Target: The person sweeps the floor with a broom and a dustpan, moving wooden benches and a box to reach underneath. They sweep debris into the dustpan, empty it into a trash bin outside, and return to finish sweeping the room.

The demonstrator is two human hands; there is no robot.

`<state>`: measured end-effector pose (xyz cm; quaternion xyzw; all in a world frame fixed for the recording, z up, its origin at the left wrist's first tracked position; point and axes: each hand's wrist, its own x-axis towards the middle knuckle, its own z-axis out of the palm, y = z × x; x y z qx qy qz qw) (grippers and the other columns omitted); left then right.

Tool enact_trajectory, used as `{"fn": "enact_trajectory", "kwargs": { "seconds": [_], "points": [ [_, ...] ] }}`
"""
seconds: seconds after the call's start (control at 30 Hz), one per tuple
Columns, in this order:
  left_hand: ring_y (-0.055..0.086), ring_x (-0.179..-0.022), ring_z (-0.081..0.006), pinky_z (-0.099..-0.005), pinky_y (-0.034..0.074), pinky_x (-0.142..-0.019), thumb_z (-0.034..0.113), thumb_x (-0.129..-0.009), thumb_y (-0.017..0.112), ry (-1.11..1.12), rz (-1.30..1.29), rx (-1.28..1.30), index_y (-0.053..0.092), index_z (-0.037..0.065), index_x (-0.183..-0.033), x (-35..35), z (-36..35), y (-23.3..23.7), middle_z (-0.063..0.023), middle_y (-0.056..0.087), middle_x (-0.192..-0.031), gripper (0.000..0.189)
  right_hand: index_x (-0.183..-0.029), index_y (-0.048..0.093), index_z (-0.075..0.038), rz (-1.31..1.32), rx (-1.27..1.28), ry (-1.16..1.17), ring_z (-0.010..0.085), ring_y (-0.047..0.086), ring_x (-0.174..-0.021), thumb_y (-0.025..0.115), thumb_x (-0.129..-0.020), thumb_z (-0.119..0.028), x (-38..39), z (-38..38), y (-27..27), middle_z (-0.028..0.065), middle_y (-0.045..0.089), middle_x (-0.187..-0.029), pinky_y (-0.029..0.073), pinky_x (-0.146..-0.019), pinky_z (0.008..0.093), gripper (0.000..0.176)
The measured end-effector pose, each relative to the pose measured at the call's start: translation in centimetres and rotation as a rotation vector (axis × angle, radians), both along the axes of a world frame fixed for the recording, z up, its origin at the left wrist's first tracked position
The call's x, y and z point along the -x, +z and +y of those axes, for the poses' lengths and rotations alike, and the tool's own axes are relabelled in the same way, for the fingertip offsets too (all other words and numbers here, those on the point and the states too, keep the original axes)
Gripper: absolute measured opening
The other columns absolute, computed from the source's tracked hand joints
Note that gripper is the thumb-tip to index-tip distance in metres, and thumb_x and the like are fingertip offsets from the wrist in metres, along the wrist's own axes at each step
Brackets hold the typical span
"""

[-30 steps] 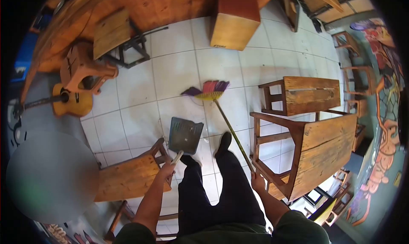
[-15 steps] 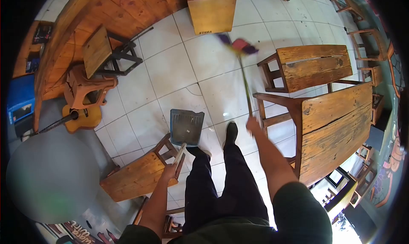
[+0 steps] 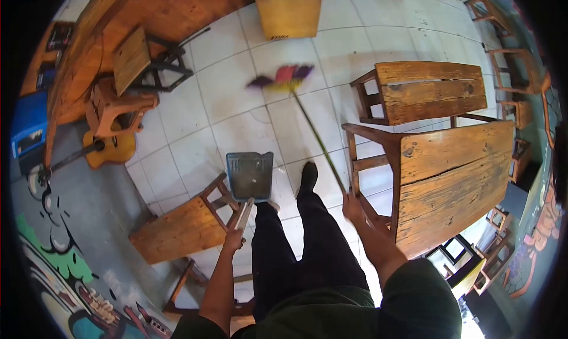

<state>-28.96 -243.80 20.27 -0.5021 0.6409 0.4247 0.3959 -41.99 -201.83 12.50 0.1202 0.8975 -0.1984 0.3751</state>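
My left hand (image 3: 234, 239) is closed around the pale handle of a dustpan (image 3: 249, 174). The dustpan's dark blue-grey pan lies in front of my left foot, with a small light bit in it. My right hand (image 3: 353, 207) grips the upper end of a long thin broom handle, green and dark. At its far end the broom (image 3: 286, 75), with purple, red and yellow bristles, is on or just above the tiles beyond the dustpan; it is blurred by motion. A gap of floor lies between the bristles and the pan.
A wooden table (image 3: 455, 179) and a bench (image 3: 432, 90) stand on the right. Another bench (image 3: 177, 229) is at the lower left. Along the left are a guitar (image 3: 112, 149), a brown stool (image 3: 115, 111) and a wooden chair (image 3: 133, 60). A wooden box (image 3: 289, 13) stands ahead.
The broom head has swept left and nearer to me, from beside the box toward the dustpan. My right hand has come down a little closer to my body. The dustpan has barely shifted.
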Motion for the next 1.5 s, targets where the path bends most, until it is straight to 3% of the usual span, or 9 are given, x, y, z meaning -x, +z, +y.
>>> {"fn": "enact_trajectory", "kwargs": {
  "seconds": [0.07, 0.23, 0.4, 0.53, 0.87, 0.97, 1.1, 1.23, 1.5],
  "points": [
    [0.043, -0.036, -0.0148, -0.0280, 0.034, -0.034, 0.034, -0.086, 0.039, 0.053, -0.032, -0.076, 0.054, -0.002, -0.084, -1.1, 0.8, 0.3, -0.0076, 0.050, -0.053, 0.039, -0.119, 0.037, -0.006, 0.217, 0.014, 0.444, 0.0401, 0.057, -0.068, 0.033, -0.085, -0.015, 5.9, -2.1, -6.8, 0.0216, 0.048, -0.092, 0.046, -0.060, 0.0505, 0.036],
    [0.041, -0.035, -0.0132, -0.0269, 0.032, -0.034, 0.035, -0.087, 0.039, 0.097, -0.123, -0.150, 0.052, 0.000, -0.076, -2.9, 1.6, 2.2, -0.0070, 0.050, -0.053, 0.039, -0.102, 0.045, -0.001, 0.067, 0.048, 0.288, 0.0381, 0.058, -0.071, 0.035, -0.083, -0.015, 14.2, -8.0, -6.0, 0.0220, 0.055, -0.088, 0.048, -0.064, 0.0471, 0.025],
    [0.043, -0.036, -0.0147, -0.0291, 0.035, -0.037, 0.035, -0.087, 0.041, -0.045, -0.127, -0.191, 0.056, -0.002, -0.080, -5.5, 1.4, 4.0, -0.0079, 0.053, -0.055, 0.041, -0.121, 0.035, 0.002, -0.207, -0.127, 0.506, 0.0373, 0.058, -0.077, 0.039, -0.081, -0.019, -9.9, 4.5, -3.4, 0.0257, 0.057, -0.089, 0.047, -0.066, 0.0451, 0.046],
    [0.050, -0.044, -0.0163, -0.0298, 0.040, -0.041, 0.036, -0.086, 0.042, -0.144, -0.077, -0.186, 0.057, -0.004, -0.080, -9.2, 1.0, 2.7, -0.0098, 0.057, -0.059, 0.043, -0.095, 0.054, -0.001, -0.306, -0.203, 0.082, 0.0427, 0.053, -0.088, 0.027, -0.090, -0.035, -22.3, 7.3, 7.5, 0.0282, 0.054, -0.093, 0.042, -0.077, 0.0470, 0.043],
    [0.051, -0.044, -0.0176, -0.0316, 0.040, -0.043, 0.037, -0.084, 0.042, -0.250, -0.080, -0.203, 0.056, -0.003, -0.077, -14.2, 2.0, 0.9, -0.0103, 0.057, -0.060, 0.044, -0.099, 0.047, -0.003, 0.183, -0.119, 0.246, 0.0411, 0.057, -0.072, 0.034, -0.086, -0.022, -13.6, 0.6, -4.3, 0.0210, 0.055, -0.086, 0.047, -0.064, 0.0484, 0.026],
    [0.049, -0.043, -0.0175, -0.0316, 0.039, -0.042, 0.036, -0.085, 0.042, -0.279, -0.084, -0.223, 0.056, -0.003, -0.075, -14.5, 1.7, -0.1, -0.0101, 0.056, -0.058, 0.043, -0.094, 0.050, 0.002, -0.279, -0.069, -0.261, 0.0370, 0.060, -0.068, 0.031, -0.088, -0.026, -7.5, -2.6, 0.6, 0.0238, 0.058, -0.071, 0.049, -0.057, 0.0472, 0.034],
    [0.047, -0.040, -0.0170, -0.0310, 0.039, -0.041, 0.036, -0.085, 0.041, -0.267, -0.083, -0.221, 0.056, -0.003, -0.068, -14.5, 1.7, 0.4, -0.0097, 0.055, -0.057, 0.045, -0.124, 0.031, -0.006, -0.239, -0.120, 0.227, 0.0401, 0.057, -0.084, 0.027, -0.086, -0.022, -25.6, 7.2, -4.5, 0.0260, 0.055, -0.097, 0.047, -0.070, 0.0472, 0.042],
    [0.054, -0.047, -0.0226, -0.0350, 0.044, -0.049, 0.037, -0.084, 0.042, -0.253, -0.113, -0.214, 0.057, -0.004, -0.071, -17.2, 3.1, -0.9, -0.0133, 0.058, -0.060, 0.046, -0.094, 0.052, 0.001, -0.348, -0.169, -0.097, 0.0459, 0.051, -0.090, 0.023, -0.088, -0.047, -35.8, 9.0, 6.8, 0.0287, 0.056, -0.091, 0.040, -0.080, 0.0494, 0.055],
    [0.059, -0.074, -0.0337, -0.0401, 0.045, -0.068, 0.037, -0.082, 0.044, -0.388, -0.061, 0.014, 0.057, -0.008, -0.087, -20.7, 10.5, 0.2, -0.0230, 0.059, -0.082, 0.047, -0.093, 0.041, -0.002, 0.108, 0.108, 0.447, 0.0458, 0.054, -0.070, 0.032, -0.088, -0.027, -25.6, 6.1, 5.7, 0.0271, 0.056, -0.077, 0.043, -0.061, 0.0535, 0.028]
  ]
}}
